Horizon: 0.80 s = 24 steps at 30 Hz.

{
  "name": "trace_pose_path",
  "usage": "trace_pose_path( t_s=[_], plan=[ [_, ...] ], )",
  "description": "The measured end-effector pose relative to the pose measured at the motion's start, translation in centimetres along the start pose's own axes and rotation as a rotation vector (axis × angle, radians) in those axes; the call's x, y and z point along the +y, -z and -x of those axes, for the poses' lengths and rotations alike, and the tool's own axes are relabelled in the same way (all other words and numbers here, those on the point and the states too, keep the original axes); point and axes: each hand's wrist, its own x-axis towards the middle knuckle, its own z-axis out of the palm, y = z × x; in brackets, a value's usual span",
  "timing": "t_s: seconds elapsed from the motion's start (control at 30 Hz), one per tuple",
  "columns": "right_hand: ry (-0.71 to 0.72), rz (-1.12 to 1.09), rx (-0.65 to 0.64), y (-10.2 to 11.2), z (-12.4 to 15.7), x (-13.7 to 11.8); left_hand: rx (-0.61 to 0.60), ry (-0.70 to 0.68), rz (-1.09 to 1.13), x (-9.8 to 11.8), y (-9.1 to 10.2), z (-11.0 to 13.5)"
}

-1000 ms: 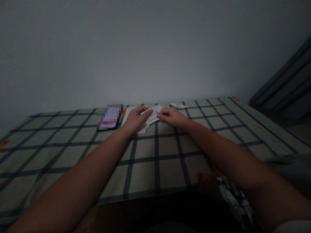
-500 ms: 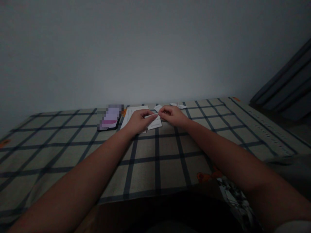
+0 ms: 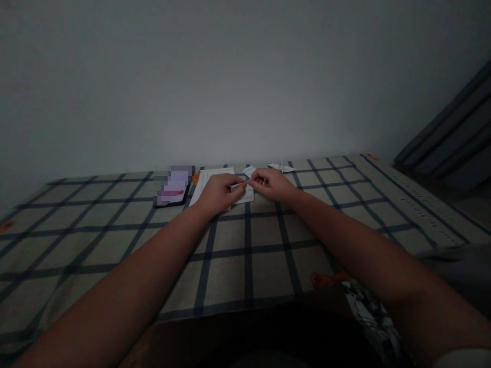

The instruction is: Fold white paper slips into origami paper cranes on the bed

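My left hand (image 3: 219, 191) is closed, its thumb and fingers pinching a small piece of folded white paper (image 3: 240, 187). Opposite it, my right hand (image 3: 272, 184) has thumb and forefinger pressed together at the paper's right end. The fingertips of both hands nearly meet, and they cover much of the piece. Partly under and behind my left hand lie flat white paper sheets (image 3: 201, 186). Just behind my right hand rests a small white paper piece (image 3: 249, 170). Farther back is a folded paper shape with pointed ends (image 3: 287, 168), resembling a paper crane.
A phone (image 3: 174, 186) with a lit, blurred-out screen leans or lies left of the papers. Checked cloth (image 3: 230, 271) covers the table, which meets a plain wall (image 3: 245, 92) at the back. A dark curtain (image 3: 456, 122) hangs at the right.
The fingertips of both hands have drawn closer around the folded paper, and less of it shows. My left thumb has shifted slightly. Phone and sheets stay where they were.
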Motion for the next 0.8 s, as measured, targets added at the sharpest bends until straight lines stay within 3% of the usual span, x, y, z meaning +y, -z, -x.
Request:
trace_pose_path(
  t_s=[0.23,0.63,0.8],
  plan=[
    [0.067,0.099,0.029,0.0,-0.2,-0.6,0.004,-0.089,-0.184,0.5,0.3,0.0],
    [0.041,0.033,0.052,0.5,-0.2,-0.3,0.082,-0.007,-0.036,-0.3,0.1,0.0],
    [0.026,0.098,0.002,0.8,0.0,0.0,0.034,0.004,-0.030,0.0,0.0,0.0]
  ],
)
